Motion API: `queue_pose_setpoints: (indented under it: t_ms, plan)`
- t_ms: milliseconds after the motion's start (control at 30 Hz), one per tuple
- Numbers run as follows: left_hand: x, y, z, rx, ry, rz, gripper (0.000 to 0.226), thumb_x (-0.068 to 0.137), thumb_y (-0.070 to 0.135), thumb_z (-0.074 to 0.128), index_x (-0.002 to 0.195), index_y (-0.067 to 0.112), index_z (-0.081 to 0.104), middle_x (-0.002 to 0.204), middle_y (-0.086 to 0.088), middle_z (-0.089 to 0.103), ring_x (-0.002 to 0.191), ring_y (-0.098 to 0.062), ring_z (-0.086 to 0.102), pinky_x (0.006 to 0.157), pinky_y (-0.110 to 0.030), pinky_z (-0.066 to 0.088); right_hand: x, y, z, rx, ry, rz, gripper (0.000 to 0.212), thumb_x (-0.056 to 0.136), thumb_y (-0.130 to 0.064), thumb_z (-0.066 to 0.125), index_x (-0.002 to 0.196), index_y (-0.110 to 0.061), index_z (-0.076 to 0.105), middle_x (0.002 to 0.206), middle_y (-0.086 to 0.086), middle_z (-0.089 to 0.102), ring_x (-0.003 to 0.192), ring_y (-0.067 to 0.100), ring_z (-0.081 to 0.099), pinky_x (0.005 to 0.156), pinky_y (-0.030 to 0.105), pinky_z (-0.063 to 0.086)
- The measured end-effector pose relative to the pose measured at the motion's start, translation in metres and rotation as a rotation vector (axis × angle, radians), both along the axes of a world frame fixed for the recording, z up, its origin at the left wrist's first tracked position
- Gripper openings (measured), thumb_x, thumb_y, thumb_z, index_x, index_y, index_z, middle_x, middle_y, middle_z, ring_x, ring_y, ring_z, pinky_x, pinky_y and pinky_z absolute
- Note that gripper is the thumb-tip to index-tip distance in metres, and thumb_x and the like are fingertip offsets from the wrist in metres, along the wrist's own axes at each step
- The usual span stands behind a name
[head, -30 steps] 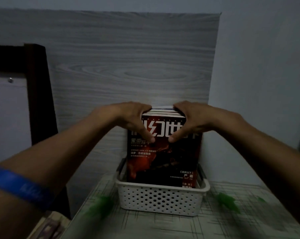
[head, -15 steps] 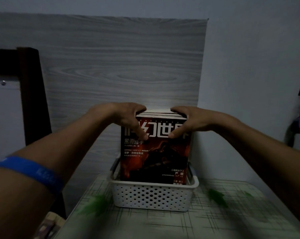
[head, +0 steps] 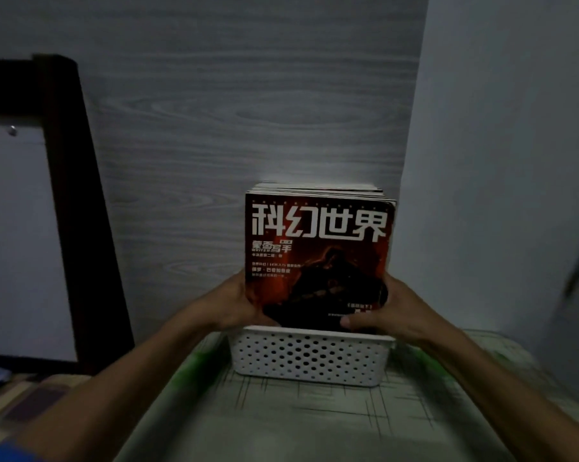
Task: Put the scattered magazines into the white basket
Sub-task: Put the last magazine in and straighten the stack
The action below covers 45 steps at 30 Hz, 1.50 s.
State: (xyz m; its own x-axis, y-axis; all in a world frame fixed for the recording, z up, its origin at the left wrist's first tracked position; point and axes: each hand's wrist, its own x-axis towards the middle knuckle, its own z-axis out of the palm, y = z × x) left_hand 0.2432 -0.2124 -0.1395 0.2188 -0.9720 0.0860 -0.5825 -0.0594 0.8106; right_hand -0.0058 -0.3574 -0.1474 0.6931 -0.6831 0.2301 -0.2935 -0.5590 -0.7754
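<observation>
The magazines point(head: 318, 255) stand upright as one stack in the white basket point(head: 309, 358) on the table point(head: 314, 418), against the grey wood-grain panel point(head: 248, 111). My hands have dropped from the stack's top edge to its lower sides: left hand point(head: 236, 303) and right hand point(head: 386, 313) each grip a side just above the rim. I judge the stack is being squared up, nearly finished.

Left hand point(head: 239, 303) and right hand point(head: 386, 313) grip upright magazines point(head: 318, 248) in white basket point(head: 309, 356).

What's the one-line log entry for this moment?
magazines: upright in basket | left hand: holds stack's lower left | right hand: holds lower right | table: under basket
</observation>
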Motion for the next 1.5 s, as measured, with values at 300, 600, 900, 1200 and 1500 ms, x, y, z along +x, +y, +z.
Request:
queue_pose_setpoints:
  t_ms: [300,600,900,1200,1500]
  plan:
    - [0.010,0.003,-0.007,-0.059,0.074,0.074,0.078,0.056,0.020,0.092,0.120,0.037,0.051,0.111,0.012,0.066,0.097,0.000,0.063,0.074,-0.015,0.052,0.013,-0.001,0.006,-0.089,0.071,0.026,0.095,0.050,-0.052,0.091,0.133,-0.037,0.046,0.120,-0.018,0.061,0.105,-0.004,0.059,0.089,0.017,0.047]
    - [0.013,-0.003,0.001,0.082,-0.039,0.078,0.097,0.053,0.032,0.093,0.134,0.030,0.041,0.107,0.016,0.057,0.102,-0.008,0.055,0.088,-0.030,0.048,0.017,-0.006,0.016,-0.079,0.224,-0.102,0.114,0.028,-0.078,0.083,0.130,-0.039,0.052,0.118,-0.014,0.065,0.103,0.008,0.062,0.087,0.021,0.050]
    - [-0.018,0.035,0.020,-0.137,0.154,0.154,0.075,0.061,0.031,0.090,0.119,0.046,0.046,0.110,0.024,0.058,0.103,-0.005,0.060,0.069,-0.018,0.049,0.002,0.043,0.070,0.088,-0.277,-0.162,0.100,0.054,-0.040,0.092,0.139,-0.029,0.041,0.126,-0.021,0.053,0.114,0.010,0.058,0.093,0.032,0.051]
    - [-0.035,0.034,0.020,-0.111,0.268,0.191,0.076,0.081,-0.004,0.066,0.140,0.032,0.035,0.109,0.015,0.054,0.114,-0.013,0.053,0.088,-0.032,0.047,0.006,0.032,0.097,0.220,-0.353,-0.089,0.062,0.081,0.010,0.064,0.135,-0.021,0.055,0.121,-0.004,0.066,0.112,0.017,0.062,0.096,0.036,0.052]
    - [-0.044,0.020,0.107,-0.437,-0.857,0.382,0.119,0.067,0.056,0.077,0.155,0.024,0.003,0.165,-0.005,0.007,0.150,-0.023,0.004,0.120,-0.048,0.003,0.023,0.040,0.158,-0.596,0.103,-0.171,0.123,0.060,-0.060,0.083,0.156,-0.024,0.014,0.163,0.004,0.023,0.147,0.025,0.026,0.117,0.041,0.024]
